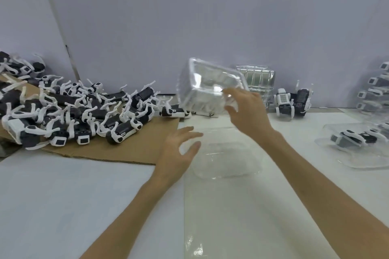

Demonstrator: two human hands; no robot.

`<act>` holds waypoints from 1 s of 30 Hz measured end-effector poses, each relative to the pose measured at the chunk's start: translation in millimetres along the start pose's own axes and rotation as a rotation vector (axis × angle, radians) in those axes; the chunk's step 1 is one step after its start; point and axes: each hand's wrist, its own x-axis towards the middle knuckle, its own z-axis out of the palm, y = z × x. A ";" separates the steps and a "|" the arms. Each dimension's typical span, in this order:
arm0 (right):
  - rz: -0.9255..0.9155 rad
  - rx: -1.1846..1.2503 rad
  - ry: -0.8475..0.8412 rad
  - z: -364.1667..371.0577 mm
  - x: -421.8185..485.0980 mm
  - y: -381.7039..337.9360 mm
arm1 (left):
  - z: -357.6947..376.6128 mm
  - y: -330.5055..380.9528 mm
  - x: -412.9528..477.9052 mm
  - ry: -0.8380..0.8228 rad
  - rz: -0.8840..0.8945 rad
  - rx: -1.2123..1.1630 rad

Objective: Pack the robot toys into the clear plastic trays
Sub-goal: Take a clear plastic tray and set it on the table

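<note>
Right hand [246, 111] up off the bench [63, 206], and I had it pinching the near rim of the lifted clear tray [206, 86], fingers over the lip and thumb beneath, though blur made that grip soft to read. That tray hung tilted in the air above the back of the bench, its open side turned toward me. Left hand [179, 153] was low, fingers spread and straight, holding nothing, at the left end of the flat clear tray [227, 160]. Whether it touched the plastic I could not tell. The flat tray lay on the bench right in front of me, long axis running left to right.

Now the bit that mattered: the pile of robot toys [73, 111] sat off to my left on the cardboard sheet [130, 149], so the left hand was clearly the nearer one, with the right hand busy and well apart from the pile. The nearest toy [124, 130], at the pile's near right edge, lay on its side, its long body slanting across, legs sticking out. My read: a leftward reach with the free hand, then back to the flat tray. On the right a packed tray [357, 143] had a toy in it, and two standing robot toys [292, 101] waited by the back wall, closer to the right hand
</note>
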 end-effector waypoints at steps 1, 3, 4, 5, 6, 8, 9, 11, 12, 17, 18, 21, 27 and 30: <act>0.057 -0.043 -0.021 -0.3 5.6 14.9 | 3.3 -0.3 -2.9 -0.084 0.019 0.049; 0.159 -0.151 -0.091 1.3 12.3 45.5 | 9.8 -1.1 -6.3 -0.194 0.077 0.200; 0.202 -0.204 -0.134 2.7 13.8 59.9 | 11.6 -1.2 -7.3 -0.210 0.097 0.230; 0.236 -0.245 -0.181 4.4 14.6 73.1 | 12.2 -1.2 -7.7 -0.208 0.099 0.235; 0.259 -0.275 -0.230 6.6 13.9 84.1 | 11.6 -1.0 -8.0 -0.203 0.092 0.228; 0.285 -0.316 -0.323 13.4 9.2 100.4 | 8.3 -1.8 -6.6 -0.192 0.075 0.222; 0.301 -0.332 -0.366 17.5 5.5 106.2 | 7.0 -2.6 -6.0 -0.187 0.075 0.228; 0.344 -0.398 -0.413 26.3 -1.9 113.2 | 5.7 -3.4 -5.7 -0.180 0.077 0.239; 0.361 -0.449 -0.399 30.2 -5.2 114.0 | 5.5 -3.4 -5.8 -0.174 0.077 0.240; 0.363 -0.257 -0.243 41.7 2.7 90.2 | 4.6 -0.7 -6.3 -0.108 0.102 0.243; 0.361 -0.127 -0.246 43.4 11.0 81.6 | 4.3 0.6 -6.7 -0.098 0.115 0.226; 0.402 0.220 -0.312 53.4 44.3 53.3 | 4.4 3.6 -8.6 -0.083 0.130 0.206; 0.428 0.139 -0.534 106.8 87.7 31.4 | 2.1 0.3 -8.3 -0.074 0.021 0.198; 0.475 -0.027 -0.551 126.6 96.6 46.2 | -0.9 2.6 -6.6 -0.053 -0.052 0.173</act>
